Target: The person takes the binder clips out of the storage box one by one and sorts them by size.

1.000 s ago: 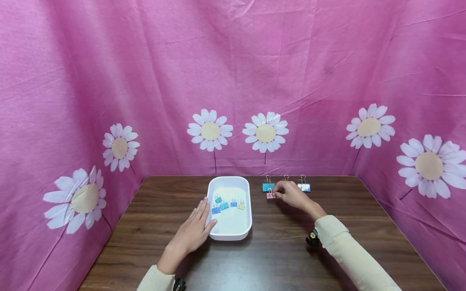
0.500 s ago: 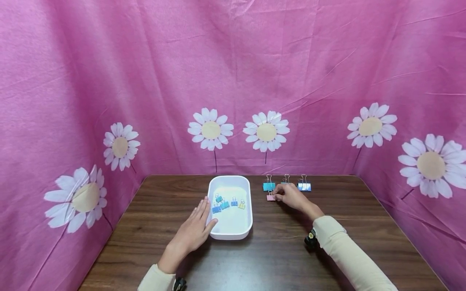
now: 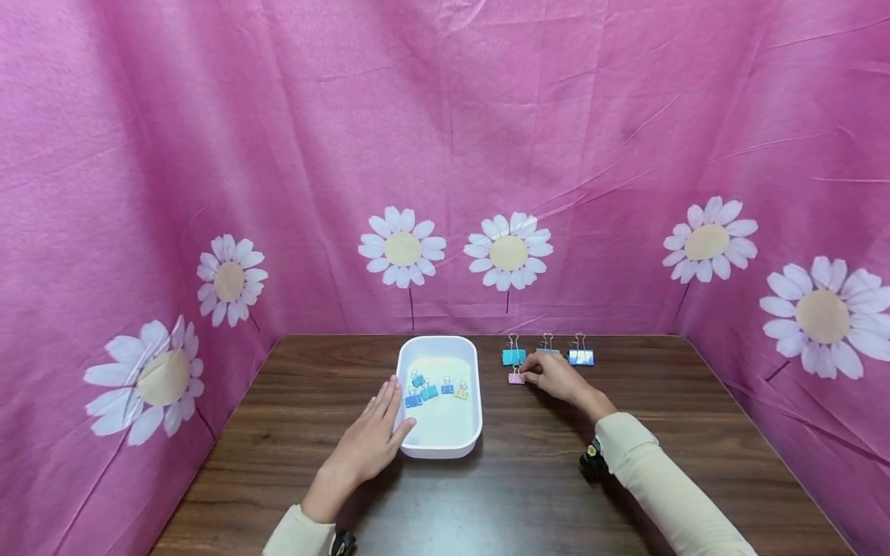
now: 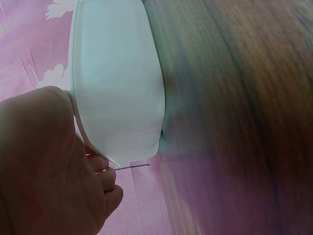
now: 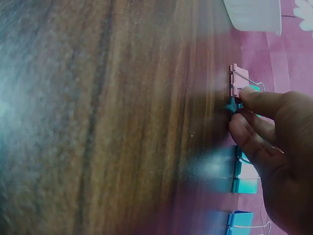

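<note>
My left hand (image 3: 371, 432) lies along the left side of a white plastic tray (image 3: 441, 452), its fingers straight on the rim. Inside the tray are several small binder clips, among them a yellow clip (image 3: 462, 392) and a blue clip (image 3: 413, 398). Over on the right, my right hand (image 3: 556, 376) pinches the right edge of a small pink binder clip (image 3: 515, 378), which stands on the table with its wire handles up. The right wrist view shows the thumb at the pink clip (image 5: 238, 78), with the fingers curled beside it.
Behind the pink clip stand larger binder clips in a row: a teal clip (image 3: 514, 357), another partly hidden by the right hand, and a shiny blue clip (image 3: 581, 357). Pink flowered cloth (image 3: 445, 154) rises round the back and sides of the brown wooden table (image 3: 480, 517).
The pink clip has turned slightly and sits a touch further left in the right fingers. The right forearm has shifted a little left; the left hand stays on the tray.
</note>
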Demonstrator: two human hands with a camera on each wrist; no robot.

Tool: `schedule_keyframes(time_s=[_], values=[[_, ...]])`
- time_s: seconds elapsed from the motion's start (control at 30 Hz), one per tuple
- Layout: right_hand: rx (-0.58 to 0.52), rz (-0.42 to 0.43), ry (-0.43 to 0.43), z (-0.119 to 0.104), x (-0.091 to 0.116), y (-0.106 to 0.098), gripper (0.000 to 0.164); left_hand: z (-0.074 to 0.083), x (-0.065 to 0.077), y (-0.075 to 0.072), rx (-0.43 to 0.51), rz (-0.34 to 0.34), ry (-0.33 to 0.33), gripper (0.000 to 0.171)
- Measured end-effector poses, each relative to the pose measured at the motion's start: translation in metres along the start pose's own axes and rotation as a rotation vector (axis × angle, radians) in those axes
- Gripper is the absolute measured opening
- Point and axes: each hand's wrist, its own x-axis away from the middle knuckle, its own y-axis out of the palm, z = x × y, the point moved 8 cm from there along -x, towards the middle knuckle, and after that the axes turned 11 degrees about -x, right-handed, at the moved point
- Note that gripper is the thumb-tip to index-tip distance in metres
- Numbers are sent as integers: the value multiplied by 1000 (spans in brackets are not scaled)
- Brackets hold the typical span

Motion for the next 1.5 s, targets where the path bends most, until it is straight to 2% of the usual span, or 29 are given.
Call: schedule_keyframes(time_s=[0.33,0.6,0.73,0.9,1.23,1.5], values=[[11,-14,17,0,1,-2,7,1,0,0,-5,-2,3,74],[37,42,22,-14,-7,-20,4,2,1,-1,4,-7,-1,74],[76,42,-69,-38,-17,-28,5,2,1,-1,9,-16,-6,74],[106,-22,-180,-75,-32,-23,6,2,2,0,14,-20,-10,74],[133,-169,-312,-144,-55,9,9,1,1,-1,22,-15,-15,74],[178,-283,-335,-180,-67,46,11,1,0,0,24,-10,-11,74]])
